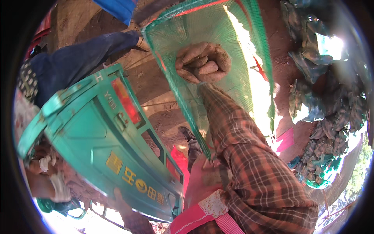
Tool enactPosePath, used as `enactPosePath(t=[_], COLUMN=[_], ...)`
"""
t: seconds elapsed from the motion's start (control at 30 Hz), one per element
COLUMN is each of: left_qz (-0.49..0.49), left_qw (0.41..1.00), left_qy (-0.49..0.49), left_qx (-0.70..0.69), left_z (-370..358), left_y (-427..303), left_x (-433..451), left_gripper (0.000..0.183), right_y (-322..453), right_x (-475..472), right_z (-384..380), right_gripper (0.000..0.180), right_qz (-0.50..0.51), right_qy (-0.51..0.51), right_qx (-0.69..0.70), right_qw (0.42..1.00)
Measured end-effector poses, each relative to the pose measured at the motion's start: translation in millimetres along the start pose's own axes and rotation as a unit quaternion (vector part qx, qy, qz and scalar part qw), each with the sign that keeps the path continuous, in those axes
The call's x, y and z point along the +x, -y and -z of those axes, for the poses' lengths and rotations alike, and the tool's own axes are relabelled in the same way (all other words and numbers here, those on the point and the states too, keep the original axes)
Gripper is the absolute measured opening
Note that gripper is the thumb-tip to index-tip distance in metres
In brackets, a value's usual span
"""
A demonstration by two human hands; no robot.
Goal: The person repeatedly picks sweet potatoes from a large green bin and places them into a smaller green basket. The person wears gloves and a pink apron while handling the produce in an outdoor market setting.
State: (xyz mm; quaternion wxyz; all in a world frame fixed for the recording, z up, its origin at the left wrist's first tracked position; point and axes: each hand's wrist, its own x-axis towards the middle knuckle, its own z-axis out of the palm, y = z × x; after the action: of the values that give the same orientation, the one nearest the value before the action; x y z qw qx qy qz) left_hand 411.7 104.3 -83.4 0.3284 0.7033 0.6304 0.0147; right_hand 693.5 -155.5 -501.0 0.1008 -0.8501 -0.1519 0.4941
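Note:
My left hand (122, 201) is at the lower left, gripping the top edge of a green metal vehicle tailgate (87, 128), with a digit over its outer face. My right arm, in a brown plaid sleeve (248, 152), reaches down into a wide-mouthed green mesh bag (163, 38). Several sweet potatoes (208, 68) lie together at the bottom of the bag. The cuff ends beside them; my right hand cannot be made out there. Another person's hand (142, 44), below a dark blue sleeve (84, 51), is at the bag's left rim.
Behind the tailgate, a person's white-gloved hand (60, 187) is near piled tubers (79, 190). Heaped, bulging mesh sacks (330, 137) stand along the right. A pink scrap (285, 139) lies on the dirt ground (279, 58). Blue material (117, 8) hangs in at the top.

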Motion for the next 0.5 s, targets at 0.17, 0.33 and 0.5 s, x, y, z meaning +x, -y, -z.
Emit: enactPosePath(t=[0.17, 0.33, 0.5], left_qz=[0.057, 0.063, 0.019], left_qw=[0.993, 0.995, 1.0], left_qy=[-0.093, -0.076, -0.008], left_qx=[-0.054, -0.025, -0.001], left_z=[-23, -6, -15], left_y=[-22, -5, -13], left_x=[-7, -20, 11], left_gripper=[0.045, 0.049, 0.052], right_y=[-12, 10, -33], right_x=[67, 144, 185], right_z=[-85, -143, -157], right_gripper=[0.044, 0.056, 0.055], right_qz=[-0.032, -0.047, -0.069], right_qy=[-0.001, -0.032, 0.024], right_qx=[0.028, 0.076, 0.076], right_qw=[0.999, 0.995, 0.994])
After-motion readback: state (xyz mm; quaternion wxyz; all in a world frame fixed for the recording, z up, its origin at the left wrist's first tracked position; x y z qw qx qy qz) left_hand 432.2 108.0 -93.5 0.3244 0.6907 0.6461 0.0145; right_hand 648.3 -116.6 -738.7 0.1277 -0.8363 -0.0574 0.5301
